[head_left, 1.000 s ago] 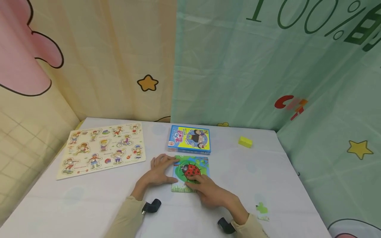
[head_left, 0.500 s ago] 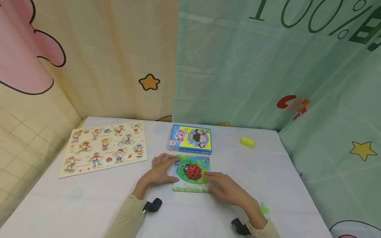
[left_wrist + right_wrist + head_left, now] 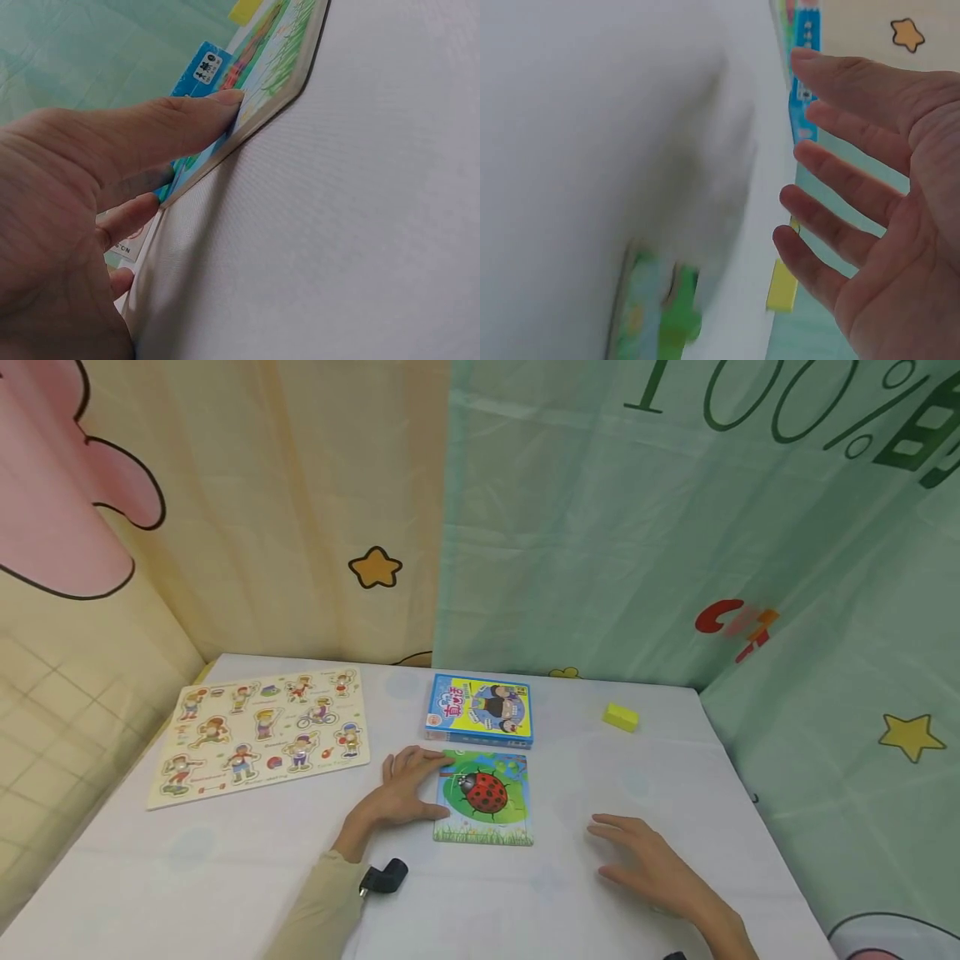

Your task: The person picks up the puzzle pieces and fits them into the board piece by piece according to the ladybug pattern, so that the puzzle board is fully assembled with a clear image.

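A square ladybug jigsaw puzzle (image 3: 486,795) lies flat on the white table, its picture facing up. My left hand (image 3: 401,793) rests at its left side, with the thumb (image 3: 187,124) straight on the edge and the index fingertip at the upper left corner. To the right of the puzzle, my right hand (image 3: 656,864) hovers with spread fingers and holds nothing. Below that hand, the right wrist view shows a green puzzle piece (image 3: 679,322) beside a blurred piece with a grass print (image 3: 636,315). In the head view the hand mostly hides them.
Behind the puzzle sits a blue and yellow box (image 3: 480,710). A wooden board with sports figures (image 3: 262,735) lies at the left. A yellow block (image 3: 621,717) stands at the back right, and printed curtains (image 3: 570,527) rise behind the table (image 3: 570,760).
My right hand has come off the puzzle and moved right, over the loose pieces. My left hand has stayed at the puzzle's left edge.
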### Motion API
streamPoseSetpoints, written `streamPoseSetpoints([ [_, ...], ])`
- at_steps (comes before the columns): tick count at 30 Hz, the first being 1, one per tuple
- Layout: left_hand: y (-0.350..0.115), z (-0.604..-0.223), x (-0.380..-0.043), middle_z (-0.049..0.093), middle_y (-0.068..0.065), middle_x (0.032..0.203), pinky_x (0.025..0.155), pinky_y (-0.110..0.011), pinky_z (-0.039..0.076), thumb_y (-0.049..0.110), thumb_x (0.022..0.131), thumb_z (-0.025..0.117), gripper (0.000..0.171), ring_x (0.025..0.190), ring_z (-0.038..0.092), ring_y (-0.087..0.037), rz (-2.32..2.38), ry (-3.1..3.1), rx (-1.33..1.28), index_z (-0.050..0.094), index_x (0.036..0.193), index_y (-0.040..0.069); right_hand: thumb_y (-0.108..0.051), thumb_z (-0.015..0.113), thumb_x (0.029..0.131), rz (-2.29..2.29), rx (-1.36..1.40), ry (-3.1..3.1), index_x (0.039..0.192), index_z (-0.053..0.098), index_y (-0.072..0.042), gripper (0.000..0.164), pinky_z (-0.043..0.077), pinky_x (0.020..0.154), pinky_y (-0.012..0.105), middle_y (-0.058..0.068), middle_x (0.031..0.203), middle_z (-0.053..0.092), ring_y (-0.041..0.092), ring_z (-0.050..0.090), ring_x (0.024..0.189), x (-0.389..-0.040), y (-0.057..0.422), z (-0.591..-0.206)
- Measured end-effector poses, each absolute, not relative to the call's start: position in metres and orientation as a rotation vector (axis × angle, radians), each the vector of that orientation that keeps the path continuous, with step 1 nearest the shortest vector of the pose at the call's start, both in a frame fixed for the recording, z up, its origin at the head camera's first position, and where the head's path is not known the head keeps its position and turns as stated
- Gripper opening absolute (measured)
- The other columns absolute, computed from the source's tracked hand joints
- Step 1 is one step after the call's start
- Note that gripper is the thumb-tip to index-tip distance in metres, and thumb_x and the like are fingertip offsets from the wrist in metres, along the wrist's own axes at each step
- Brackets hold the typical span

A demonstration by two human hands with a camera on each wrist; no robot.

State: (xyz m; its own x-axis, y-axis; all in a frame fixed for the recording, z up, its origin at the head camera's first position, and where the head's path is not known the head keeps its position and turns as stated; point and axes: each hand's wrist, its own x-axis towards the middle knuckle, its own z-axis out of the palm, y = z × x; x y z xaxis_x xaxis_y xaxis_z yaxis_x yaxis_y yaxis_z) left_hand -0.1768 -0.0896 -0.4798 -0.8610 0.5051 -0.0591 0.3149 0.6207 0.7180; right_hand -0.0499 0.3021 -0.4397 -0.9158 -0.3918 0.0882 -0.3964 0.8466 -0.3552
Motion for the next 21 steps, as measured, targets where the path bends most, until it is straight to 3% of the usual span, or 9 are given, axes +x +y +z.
streamPoseSetpoints([
  [6, -0.089, -0.479, -0.176, 0.04, -0.01, 0.153, 0.117, -0.066, -0.003, 0.027, 0.079, 0.084, 0.078, 0.15, 0.009, -0.041, 1.077, 2.589, 0.667, 0.05, 0.148, 0.016, -0.038, 0.081, 0.081, 0.525, 0.587, -2.965, 0.128, 0.068, -0.024, 0.05, 0.051, 0.092, 0.044, -0.003, 0.139, 0.059, 0.024, 0.056, 0.122, -0.035, 0.33, -0.444],
  [10, -0.088, -0.482, -0.178, 0.04, -0.009, 0.154, 0.117, -0.066, -0.004, 0.027, 0.079, 0.084, 0.078, 0.15, 0.008, -0.04, 1.076, 2.592, 0.67, 0.05, 0.148, 0.017, -0.046, 0.082, 0.077, 0.489, 0.514, -3.009, 0.125, 0.07, -0.022, 0.055, 0.052, 0.09, 0.045, -0.002, 0.133, 0.062, 0.025, 0.057, 0.115, -0.03, 0.344, -0.447],
  [14, -0.088, -0.483, -0.178, 0.04, -0.009, 0.153, 0.117, -0.067, -0.004, 0.027, 0.078, 0.085, 0.078, 0.15, 0.008, -0.041, 1.085, 2.591, 0.666, 0.05, 0.147, 0.016, -0.05, 0.084, 0.072, 0.476, 0.451, -3.07, 0.123, 0.071, -0.02, 0.06, 0.053, 0.086, 0.039, -0.001, 0.125, 0.064, 0.023, 0.057, 0.107, -0.025, 0.354, -0.451],
  [21, -0.089, -0.483, -0.176, 0.038, -0.01, 0.155, 0.116, -0.067, -0.005, 0.027, 0.081, 0.082, 0.076, 0.151, 0.006, -0.042, 1.054, 2.608, 0.687, 0.048, 0.149, 0.016, -0.046, 0.086, 0.071, 0.538, 0.468, -3.051, 0.121, 0.071, -0.025, 0.057, 0.052, 0.082, 0.027, -0.006, 0.116, 0.063, 0.003, 0.055, 0.104, -0.011, 0.378, -0.462],
])
